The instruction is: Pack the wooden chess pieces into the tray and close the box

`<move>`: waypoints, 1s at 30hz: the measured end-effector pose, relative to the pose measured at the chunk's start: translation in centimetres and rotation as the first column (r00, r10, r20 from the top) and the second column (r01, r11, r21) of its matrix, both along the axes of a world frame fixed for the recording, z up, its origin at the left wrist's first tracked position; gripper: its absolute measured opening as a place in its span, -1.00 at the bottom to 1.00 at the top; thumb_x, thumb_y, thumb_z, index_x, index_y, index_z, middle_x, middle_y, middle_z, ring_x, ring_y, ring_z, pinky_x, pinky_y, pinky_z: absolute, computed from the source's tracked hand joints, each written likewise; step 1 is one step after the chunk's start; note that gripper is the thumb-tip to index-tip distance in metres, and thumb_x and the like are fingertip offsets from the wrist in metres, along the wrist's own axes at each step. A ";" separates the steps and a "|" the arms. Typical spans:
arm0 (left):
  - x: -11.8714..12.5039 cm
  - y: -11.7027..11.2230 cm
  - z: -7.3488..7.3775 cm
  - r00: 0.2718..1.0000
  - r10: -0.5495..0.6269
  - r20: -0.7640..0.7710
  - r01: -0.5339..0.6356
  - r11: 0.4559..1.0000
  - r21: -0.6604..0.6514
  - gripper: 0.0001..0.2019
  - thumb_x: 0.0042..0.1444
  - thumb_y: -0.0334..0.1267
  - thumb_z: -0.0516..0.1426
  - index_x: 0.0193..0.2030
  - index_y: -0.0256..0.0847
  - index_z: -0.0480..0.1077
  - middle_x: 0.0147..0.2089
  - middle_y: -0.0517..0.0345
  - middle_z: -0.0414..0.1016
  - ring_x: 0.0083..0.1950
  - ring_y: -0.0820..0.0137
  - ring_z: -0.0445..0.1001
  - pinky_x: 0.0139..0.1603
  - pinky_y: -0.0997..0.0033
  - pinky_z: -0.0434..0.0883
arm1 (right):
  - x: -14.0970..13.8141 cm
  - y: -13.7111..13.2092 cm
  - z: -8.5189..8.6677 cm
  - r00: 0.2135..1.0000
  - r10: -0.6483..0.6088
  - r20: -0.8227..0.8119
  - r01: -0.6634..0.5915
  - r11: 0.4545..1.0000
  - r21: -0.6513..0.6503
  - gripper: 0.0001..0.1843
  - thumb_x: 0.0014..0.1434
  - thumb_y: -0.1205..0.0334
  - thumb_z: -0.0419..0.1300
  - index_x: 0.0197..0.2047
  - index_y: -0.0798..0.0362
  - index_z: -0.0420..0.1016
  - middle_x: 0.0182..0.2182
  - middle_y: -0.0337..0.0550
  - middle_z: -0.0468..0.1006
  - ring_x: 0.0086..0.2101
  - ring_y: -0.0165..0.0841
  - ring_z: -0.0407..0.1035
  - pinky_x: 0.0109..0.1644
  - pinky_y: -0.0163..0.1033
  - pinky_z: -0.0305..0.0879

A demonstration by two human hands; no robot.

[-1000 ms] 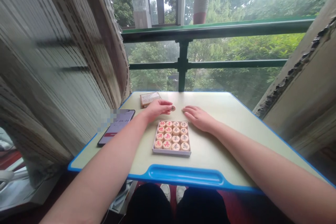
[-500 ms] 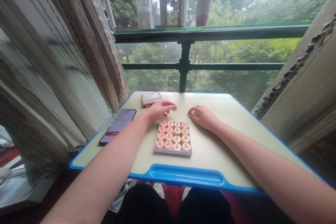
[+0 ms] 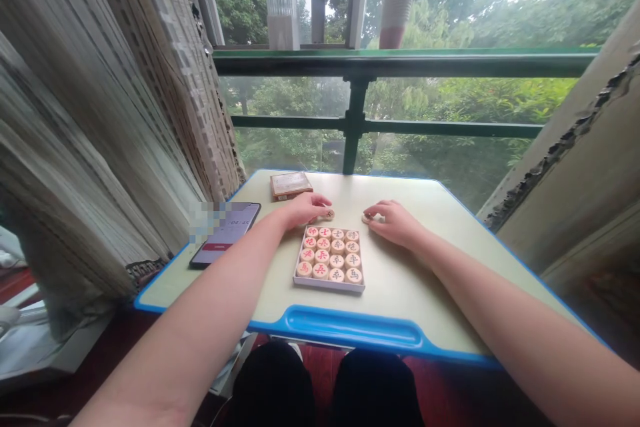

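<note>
A white tray (image 3: 327, 284) filled with several round wooden chess pieces marked in red and black lies in the middle of the pale table (image 3: 440, 280). Just beyond the tray's far left corner, my left hand (image 3: 305, 209) pinches one round piece (image 3: 329, 215) against the tabletop. Past the far right corner, my right hand (image 3: 395, 221) curls its fingertips on another piece (image 3: 369, 218). Both forearms reach in from the near edge.
A phone (image 3: 226, 234) with a lit screen lies at the table's left side. A small flat box (image 3: 291, 185) sits at the far left corner. Curtains hang close on the left, a green window railing stands behind, and a wall rises on the right.
My right hand went from lying flat to curling its fingers round a piece. My left hand lowered its piece toward the tray's far edge. The view shifted slightly.
</note>
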State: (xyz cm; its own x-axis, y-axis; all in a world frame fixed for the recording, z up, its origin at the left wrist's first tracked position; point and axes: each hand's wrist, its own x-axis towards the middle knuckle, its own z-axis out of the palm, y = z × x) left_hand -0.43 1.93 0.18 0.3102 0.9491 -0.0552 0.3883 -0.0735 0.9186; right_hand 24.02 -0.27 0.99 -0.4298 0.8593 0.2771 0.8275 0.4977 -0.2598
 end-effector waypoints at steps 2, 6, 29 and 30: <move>0.0 0.0 0.0 0.999 0.000 -0.039 0.000 1.000 0.018 -0.61 -0.16 -0.17 0.25 -0.15 -0.27 0.45 -0.30 0.07 0.50 -0.59 0.61 0.19 -0.56 0.49 0.15 | 0.0 0.0 0.1 1.000 -0.008 0.027 0.008 1.000 0.002 -0.75 0.04 0.13 0.11 -0.28 0.04 0.53 -0.31 -0.08 0.51 -0.25 -0.24 0.29 -0.11 -0.19 0.18; 0.3 -0.4 0.4 0.997 -0.014 -0.081 0.016 1.000 0.021 -0.69 -0.15 -0.16 0.24 -0.26 -0.29 0.49 -0.35 0.07 0.51 -0.54 0.56 0.25 -0.52 0.48 0.19 | -0.1 -0.4 0.5 0.995 -0.064 0.081 0.064 0.998 -0.004 -0.67 -0.01 -0.03 0.14 -0.35 0.06 0.51 -0.34 -0.04 0.50 -0.24 -0.19 0.28 -0.13 -0.15 0.18; 0.4 -0.4 0.4 0.995 -0.049 -0.083 0.052 0.998 0.036 -0.65 -0.20 -0.10 0.25 -0.29 -0.29 0.49 -0.41 0.10 0.47 -0.55 0.56 0.21 -0.52 0.46 0.14 | -3.6 -6.2 2.6 0.886 0.402 -0.231 -0.423 0.905 -0.051 -0.85 0.01 0.22 0.21 -0.30 0.05 0.47 -0.36 -0.18 0.49 -0.31 -0.39 0.32 -0.20 -0.29 0.24; 0.4 -0.4 0.3 0.996 -0.052 -0.076 0.055 0.998 0.036 -0.64 -0.21 -0.09 0.25 -0.29 -0.30 0.50 -0.41 0.10 0.48 -0.55 0.55 0.21 -0.52 0.46 0.14 | -3.9 -6.6 2.6 0.888 0.413 -0.203 -0.432 0.900 -0.055 -0.90 0.00 0.26 0.21 -0.35 0.06 0.48 -0.38 -0.18 0.48 -0.31 -0.38 0.31 -0.19 -0.28 0.24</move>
